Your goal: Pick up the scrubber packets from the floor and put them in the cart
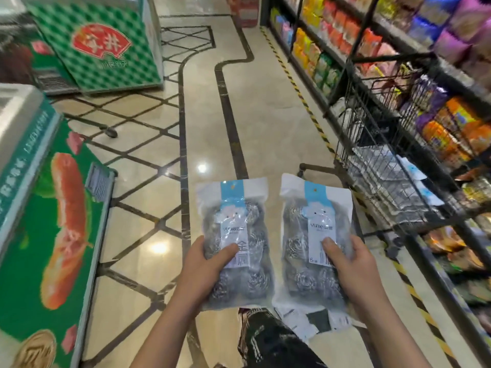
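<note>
Two scrubber packets lifted, lower centre of frame | left hand (204, 264) pinching left packet (235, 243), thumb on front | right hand (353, 264) pinching right packet (316, 240) | cart (377, 166) at right | risk: slick film slips from thumb-only grip, or a packet catches the cart rim.

Aisle floor (265, 107) ahead of me is open, wide bare run down the middle. Right side blocked: wire cart (385, 166) stands just beside the shelves (372, 49); its open top is the only way in, and its near rim sits up and right of my right hand (353, 264). Left side walled by green freezer (53, 235), second freezer (98, 43) further back. Both hands full, left hand (202, 266) too, each clamped on a scrubber packet (236, 240), clear gap between the two. More packets (305, 322) litter the floor under my right arm.
</note>
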### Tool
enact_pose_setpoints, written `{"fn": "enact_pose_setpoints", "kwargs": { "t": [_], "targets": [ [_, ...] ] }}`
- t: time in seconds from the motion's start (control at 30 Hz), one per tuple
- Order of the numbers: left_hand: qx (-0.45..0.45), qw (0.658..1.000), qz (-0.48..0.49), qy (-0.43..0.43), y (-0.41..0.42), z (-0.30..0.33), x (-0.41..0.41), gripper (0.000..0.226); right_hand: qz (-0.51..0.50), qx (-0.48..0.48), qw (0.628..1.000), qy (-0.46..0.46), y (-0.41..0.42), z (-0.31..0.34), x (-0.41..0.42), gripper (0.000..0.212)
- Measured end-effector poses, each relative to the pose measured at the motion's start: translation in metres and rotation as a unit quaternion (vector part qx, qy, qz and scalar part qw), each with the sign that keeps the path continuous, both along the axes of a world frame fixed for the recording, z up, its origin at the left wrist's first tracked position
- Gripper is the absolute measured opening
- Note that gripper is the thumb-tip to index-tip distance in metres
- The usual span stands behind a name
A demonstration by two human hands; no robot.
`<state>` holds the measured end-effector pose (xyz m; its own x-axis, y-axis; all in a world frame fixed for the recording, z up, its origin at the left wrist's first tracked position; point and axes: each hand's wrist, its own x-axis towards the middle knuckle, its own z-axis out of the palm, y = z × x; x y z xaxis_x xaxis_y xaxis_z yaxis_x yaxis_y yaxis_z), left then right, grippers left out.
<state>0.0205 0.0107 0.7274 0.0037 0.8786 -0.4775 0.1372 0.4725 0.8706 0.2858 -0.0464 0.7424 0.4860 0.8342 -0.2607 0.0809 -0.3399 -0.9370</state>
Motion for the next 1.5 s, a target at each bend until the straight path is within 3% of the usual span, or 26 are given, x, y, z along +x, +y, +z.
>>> {"fn": "enact_pose_setpoints", "kwargs": {
  "t": [0.37,0.5,0.77,0.83,0.9,0.93,1.1,1.2,1.23,1.3,1.37,1.5],
  "targets": [
    [0.046,0.987,-0.147,0.036,0.268,0.018,0.131,0.022,-0.111,0.015,0.993,0.041,0.212,-0.012,0.105,0.013],
    [0.096,0.968,-0.227,0.055,0.350,0.031,0.195,0.019,-0.139,0.025,0.988,0.068,0.267,-0.006,0.149,0.019],
    [0.118,0.914,-0.386,0.046,0.479,0.014,0.356,0.019,-0.288,0.019,0.955,0.067,0.325,-0.023,0.251,0.023],
    [0.114,0.894,-0.431,0.042,0.508,0.003,0.403,0.021,-0.337,0.017,0.938,0.072,0.338,-0.031,0.278,0.040],
    [0.105,0.879,-0.463,0.033,0.537,-0.013,0.450,0.019,-0.386,-0.003,0.920,0.069,0.352,-0.040,0.306,0.080],
    [0.104,0.868,-0.484,0.030,0.550,-0.023,0.472,0.024,-0.405,-0.017,0.911,0.074,0.359,-0.047,0.319,0.089],
    [0.003,0.834,-0.551,0.006,0.598,-0.061,0.584,0.045,-0.506,-0.065,0.860,0.030,0.393,-0.056,0.366,0.112],
    [-0.008,0.799,-0.601,0.009,0.606,-0.087,0.651,0.102,-0.561,-0.066,0.824,0.055,0.399,-0.059,0.394,0.088],
    [-0.018,0.782,-0.623,0.010,0.607,-0.096,0.671,0.103,-0.578,-0.061,0.811,0.061,0.399,-0.061,0.402,0.079],
    [-0.029,0.765,-0.643,0.021,0.601,-0.096,0.707,0.068,-0.614,-0.068,0.783,0.074,0.400,-0.069,0.420,0.067],
    [-0.023,0.753,-0.656,0.045,0.592,-0.105,0.743,0.033,-0.639,-0.085,0.760,0.085,0.400,-0.081,0.443,0.075],
    [0.006,0.730,-0.681,0.067,0.579,-0.132,0.796,0.030,-0.650,-0.121,0.745,0.086,0.398,-0.117,0.497,0.031]
  ]
}}
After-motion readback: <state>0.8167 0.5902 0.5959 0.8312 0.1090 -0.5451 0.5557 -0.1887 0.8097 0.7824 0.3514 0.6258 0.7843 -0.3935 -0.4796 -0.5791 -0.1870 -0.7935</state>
